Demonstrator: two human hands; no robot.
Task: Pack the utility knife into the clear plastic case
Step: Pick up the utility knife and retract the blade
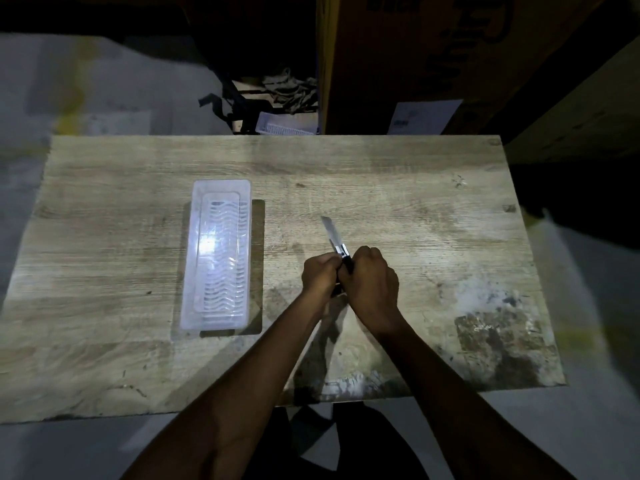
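Observation:
The utility knife [333, 237] is held over the middle of the wooden table [415, 209], its silver blade extended and pointing away and slightly left. Both hands grip its dark handle: my left hand [320, 275] on the left side, my right hand [372, 280] wrapped over the right, so most of the handle is hidden. The clear plastic case [216, 258] lies flat on the table to the left of my hands, long side running away from me, with a ribbed insert and a bright glare spot. It is apart from the knife.
A large cardboard box [433, 64] stands beyond the table's far edge. Another clear case [282, 125] and dark clutter sit on the floor behind the table. The table's right front corner is stained and worn [491, 344].

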